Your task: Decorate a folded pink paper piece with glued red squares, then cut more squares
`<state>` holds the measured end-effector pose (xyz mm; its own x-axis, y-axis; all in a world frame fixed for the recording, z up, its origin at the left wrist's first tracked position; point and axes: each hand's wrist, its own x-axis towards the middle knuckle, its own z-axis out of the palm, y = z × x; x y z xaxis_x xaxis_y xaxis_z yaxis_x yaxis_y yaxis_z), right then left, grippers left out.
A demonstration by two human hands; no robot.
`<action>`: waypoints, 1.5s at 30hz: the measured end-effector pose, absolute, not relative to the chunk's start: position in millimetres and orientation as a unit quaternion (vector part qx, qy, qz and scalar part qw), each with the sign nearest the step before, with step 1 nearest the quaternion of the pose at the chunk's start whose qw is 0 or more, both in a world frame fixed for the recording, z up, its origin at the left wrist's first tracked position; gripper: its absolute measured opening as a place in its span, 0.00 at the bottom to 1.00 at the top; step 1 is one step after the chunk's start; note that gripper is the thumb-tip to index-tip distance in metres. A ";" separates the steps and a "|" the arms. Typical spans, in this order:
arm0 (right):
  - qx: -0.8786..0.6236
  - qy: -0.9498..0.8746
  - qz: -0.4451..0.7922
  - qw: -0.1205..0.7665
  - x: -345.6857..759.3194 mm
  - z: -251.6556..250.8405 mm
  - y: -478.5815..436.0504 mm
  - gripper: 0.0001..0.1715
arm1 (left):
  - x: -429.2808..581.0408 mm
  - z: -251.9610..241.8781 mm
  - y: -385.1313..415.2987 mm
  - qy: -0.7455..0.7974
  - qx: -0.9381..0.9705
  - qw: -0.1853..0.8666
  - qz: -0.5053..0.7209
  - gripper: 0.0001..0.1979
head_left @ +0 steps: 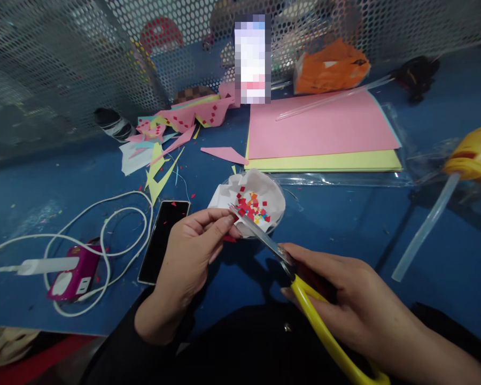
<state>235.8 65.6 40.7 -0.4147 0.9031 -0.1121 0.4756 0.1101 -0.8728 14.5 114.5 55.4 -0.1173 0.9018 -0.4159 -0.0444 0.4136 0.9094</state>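
My right hand point(344, 294) is closed around the yellow handles of a pair of scissors point(270, 245), whose blades point up and to the left. The blade tips reach my left hand point(198, 240), which is closed in a pinch. Between its fingertips is a small piece of red paper point(230, 239), mostly hidden by the fingers. Just beyond the blades stands a bowl lined with white paper point(276, 193). Small cut squares point(253, 204), mostly red with some orange, yellow and blue, lie inside it.
Pink and yellow paper sheets point(316, 133) are stacked behind the bowl. Paper scraps point(158, 176) lie at back left. A black phone point(164, 230), white cable point(104, 256) and purple charger point(74, 275) sit left. A yellow glue gun point(471, 155) is at right, an orange packet point(331, 69) behind.
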 end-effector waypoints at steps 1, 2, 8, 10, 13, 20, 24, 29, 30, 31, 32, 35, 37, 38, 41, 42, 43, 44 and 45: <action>-0.487 -0.706 0.456 0.236 235.9 40.8 65.7 0.16 | 14.6 55.1 114.4 0.619 0.348 0.568 0.416 0.08; -0.487 -0.706 0.457 0.236 236.0 40.9 65.7 0.17 | 14.6 54.7 114.3 0.618 0.349 0.569 0.416 0.07; -0.491 -0.700 0.459 0.242 236.0 38.8 66.0 0.14 | 11.6 51.8 115.4 0.614 0.353 0.566 0.421 0.08; -0.491 -0.698 0.462 0.240 236.4 37.5 66.0 0.12 | 10.0 51.5 115.8 0.612 0.360 0.565 0.419 0.08; -0.490 -0.699 0.468 0.230 237.1 36.2 66.3 0.10 | 9.4 52.4 116.1 0.614 0.369 0.561 0.415 0.06; -0.495 -0.691 0.471 0.234 236.7 40.3 66.2 0.11 | 11.8 54.2 115.6 0.623 0.374 0.552 0.409 0.07; -0.504 -0.685 0.472 0.234 236.4 42.9 63.2 0.12 | 11.2 55.1 115.4 0.626 0.358 0.546 0.425 0.09; -0.516 -0.696 0.454 0.208 236.3 42.5 63.1 0.15 | 11.8 56.9 116.1 0.615 0.353 0.538 0.456 0.06; -0.516 -0.702 0.445 0.206 235.8 42.6 63.7 0.16 | 12.0 57.0 116.0 0.612 0.350 0.541 0.458 0.06; -0.513 -0.707 0.440 0.205 235.1 42.8 64.3 0.17 | 12.2 57.1 115.8 0.610 0.347 0.545 0.458 0.05; -0.508 -0.712 0.438 0.206 234.3 43.1 64.9 0.17 | 12.4 57.1 115.4 0.609 0.343 0.549 0.459 0.05; -0.499 -0.717 0.440 0.207 232.0 44.4 66.0 0.17 | 13.1 57.0 114.6 0.603 0.337 0.556 0.462 0.04; -0.501 -0.717 0.441 0.202 231.4 45.2 66.3 0.18 | 13.8 57.3 114.7 0.602 0.334 0.558 0.463 0.04; -0.502 -0.717 0.441 0.200 231.4 45.5 66.3 0.18 | 14.1 57.6 114.9 0.602 0.333 0.559 0.463 0.04; -0.499 -0.724 0.431 0.201 232.1 45.9 65.8 0.21 | 14.9 58.9 115.7 0.602 0.332 0.558 0.464 0.04; -0.498 -0.726 0.429 0.203 232.4 46.0 65.5 0.23 | 15.0 59.3 116.1 0.603 0.332 0.555 0.467 0.04; -0.496 -0.726 0.430 0.205 232.5 46.1 65.2 0.25 | 15.0 59.6 116.4 0.603 0.331 0.552 0.472 0.04; -0.493 -0.726 0.434 0.205 232.5 46.4 65.0 0.27 | 15.0 59.8 116.7 0.603 0.329 0.548 0.477 0.04; -0.490 -0.726 0.438 0.202 232.3 46.9 64.8 0.28 | 15.1 59.8 116.9 0.603 0.328 0.546 0.481 0.04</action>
<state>232.3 64.8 46.9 -0.4374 0.8890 -0.1355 0.5343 0.1357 -0.8344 15.1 116.9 59.8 -0.1887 0.9199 -0.3437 -0.1300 0.3235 0.9373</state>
